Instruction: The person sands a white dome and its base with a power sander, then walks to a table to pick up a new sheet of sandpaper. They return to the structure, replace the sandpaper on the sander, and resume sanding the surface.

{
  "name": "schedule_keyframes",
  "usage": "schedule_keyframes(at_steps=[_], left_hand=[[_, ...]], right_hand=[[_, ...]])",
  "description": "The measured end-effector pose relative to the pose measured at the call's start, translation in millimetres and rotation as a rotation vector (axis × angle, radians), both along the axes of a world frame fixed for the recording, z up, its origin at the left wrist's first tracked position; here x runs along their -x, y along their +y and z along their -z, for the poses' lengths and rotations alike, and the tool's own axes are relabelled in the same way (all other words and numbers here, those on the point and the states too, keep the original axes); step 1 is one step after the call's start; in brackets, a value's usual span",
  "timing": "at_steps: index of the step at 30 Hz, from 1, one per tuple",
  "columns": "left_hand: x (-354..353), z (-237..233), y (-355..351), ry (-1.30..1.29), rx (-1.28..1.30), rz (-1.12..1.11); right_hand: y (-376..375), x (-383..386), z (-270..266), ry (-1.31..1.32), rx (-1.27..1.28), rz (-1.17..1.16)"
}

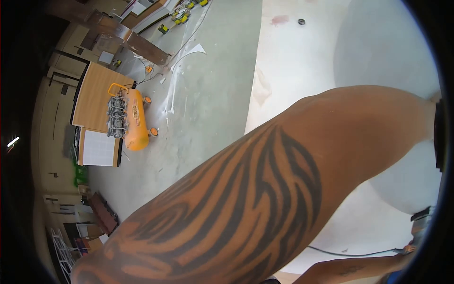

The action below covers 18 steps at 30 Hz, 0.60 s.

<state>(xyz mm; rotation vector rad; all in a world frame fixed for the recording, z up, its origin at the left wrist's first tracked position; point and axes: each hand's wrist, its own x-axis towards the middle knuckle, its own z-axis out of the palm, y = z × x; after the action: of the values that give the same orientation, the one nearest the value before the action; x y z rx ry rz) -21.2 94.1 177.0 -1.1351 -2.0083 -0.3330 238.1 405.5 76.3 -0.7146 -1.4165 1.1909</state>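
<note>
My left forearm, with dark striped tattoos, crosses the view from lower left to the right edge. Only a sliver of my left hand (pixel 433 98) shows there, beside a dark object (pixel 439 135); its fingers are hidden. Behind the forearm lies a large, smooth, pale grey rounded form (pixel 385 47). At lower right my right hand (pixel 409 248) is closed around a grey metal tool with a hose (pixel 422 229), partly cut off by the edge. Its dark hose (pixel 350 254) runs leftward over a white surface (pixel 293 52).
A small dark ring (pixel 301 22) lies on the white surface. On the grey floor (pixel 208 85) stand an orange air compressor (pixel 136 118) and a brown post (pixel 146 49). A white scrap (pixel 198 48) and yellow-green tools (pixel 180 15) lie farther back. Wooden boards (pixel 99 94) lean at left.
</note>
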Motion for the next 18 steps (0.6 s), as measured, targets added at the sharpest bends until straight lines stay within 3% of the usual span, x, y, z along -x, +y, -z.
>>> schedule_keyframes(at_steps=[1,2,5,8,10,12,15,16,18], left_hand=[[-4,1,-5,-0.011,-0.003,0.006],[-6,1,-8,-0.016,-0.006,0.007],[-7,0,-11,-0.037,-0.021,0.044],[-6,-1,-10,-0.036,-0.015,0.027],[-5,2,-1,-0.045,-0.038,0.022],[13,11,12,0.041,-0.045,-0.052],[37,35,-9,0.126,-0.219,0.257],[41,45,-13,0.084,-0.223,0.274],[39,47,-4,0.029,-0.244,0.325]], right_hand=[[-7,-4,-6,-0.008,0.151,-0.127],[-21,-2,-11,-0.018,0.147,-0.118],[-46,-3,0,-0.011,-0.064,-0.013],[-22,-32,55,-0.457,-0.611,0.167],[-151,-3,31,-0.258,-0.290,0.200],[-211,16,17,-0.214,-0.206,0.256],[-226,21,17,-0.213,-0.191,0.273],[-229,23,24,-0.222,-0.229,0.312],[-184,22,20,-0.155,-0.051,0.234]])
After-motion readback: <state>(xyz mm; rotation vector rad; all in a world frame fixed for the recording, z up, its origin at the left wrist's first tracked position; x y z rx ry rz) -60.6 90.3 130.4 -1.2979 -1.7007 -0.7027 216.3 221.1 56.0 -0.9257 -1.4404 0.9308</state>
